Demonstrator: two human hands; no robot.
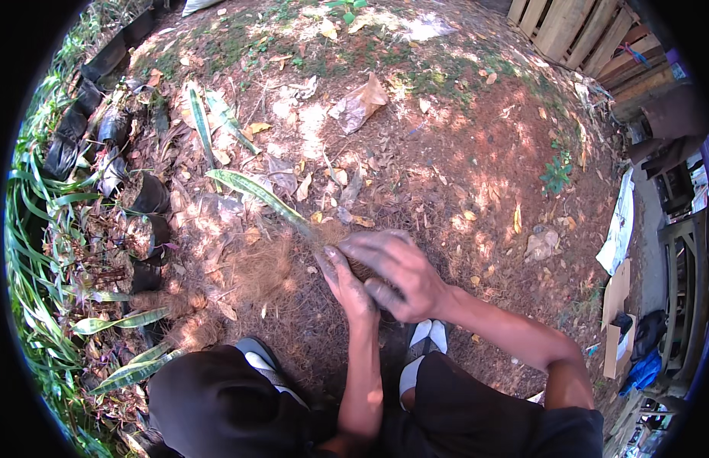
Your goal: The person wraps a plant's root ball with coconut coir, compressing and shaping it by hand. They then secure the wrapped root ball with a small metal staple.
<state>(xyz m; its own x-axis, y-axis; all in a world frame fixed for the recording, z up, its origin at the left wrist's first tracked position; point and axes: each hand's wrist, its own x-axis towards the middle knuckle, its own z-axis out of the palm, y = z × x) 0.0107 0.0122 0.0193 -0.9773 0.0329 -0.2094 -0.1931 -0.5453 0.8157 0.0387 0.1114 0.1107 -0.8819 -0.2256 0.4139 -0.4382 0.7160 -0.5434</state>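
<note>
My left hand, smeared with soil, holds the lower end of a variegated snake plant leaf. The leaf points up and to the left, with yellow-green edges. Brown coconut fibre wraps about the leaf's base between my hands. Over it curves my right hand, its soiled fingers on the fibre and partly blurred. My palms hide much of the bundle. On the ground below lies a loose heap of coconut fibre. Two more snake plant leaves lie farther off.
Black plastic planting bags line the left, beside strappy green plants. Fibre-wrapped snake plant leaves lie at lower left. Dry leaves litter the soil. At right are a wooden pallet, a white sack and a cardboard box.
</note>
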